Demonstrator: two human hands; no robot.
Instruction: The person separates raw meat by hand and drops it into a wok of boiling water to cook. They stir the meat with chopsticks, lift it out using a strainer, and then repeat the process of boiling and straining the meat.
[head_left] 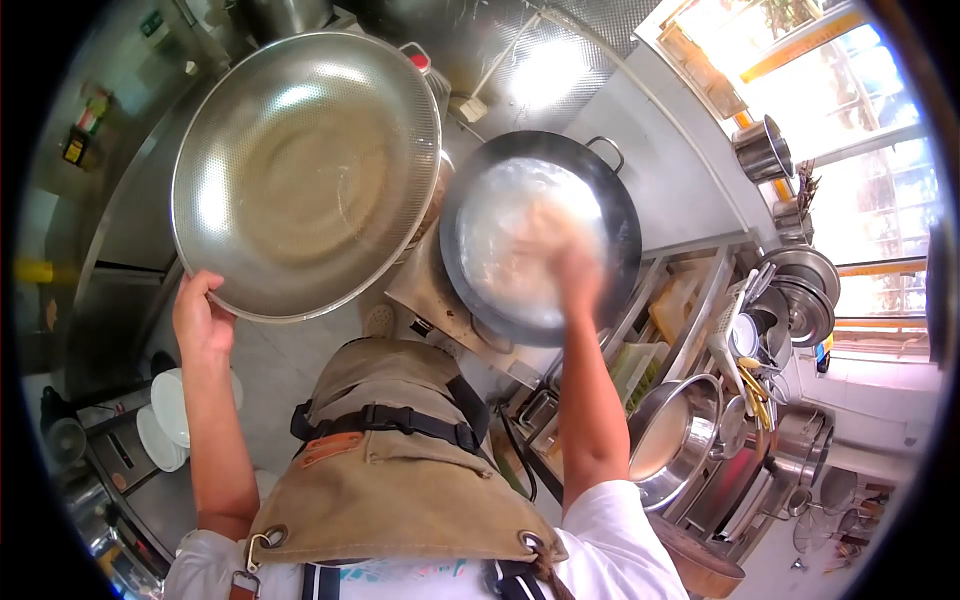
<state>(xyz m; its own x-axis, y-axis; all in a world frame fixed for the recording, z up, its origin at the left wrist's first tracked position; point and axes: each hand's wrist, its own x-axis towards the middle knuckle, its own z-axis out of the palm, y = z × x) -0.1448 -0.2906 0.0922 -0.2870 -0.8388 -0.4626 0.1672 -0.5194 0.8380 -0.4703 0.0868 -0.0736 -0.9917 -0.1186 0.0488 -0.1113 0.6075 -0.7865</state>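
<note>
Basin (310, 180) of metal is extending away from the left hand (203, 310), which is gripping only its near rim, so its weight could be twisting it loose. Beside it, the right hand (577, 270) is blurring at the wok's (622, 240) cloudy liquid (500, 255), its grasp unclear; brisk motion could be causing splashes.

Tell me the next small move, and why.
Probably ease the strainer partly over the wok: the left hand holds it beside the wok, and the right hand, blurred, is at the cloudy liquid, so drips carried across might fall between them.
</note>
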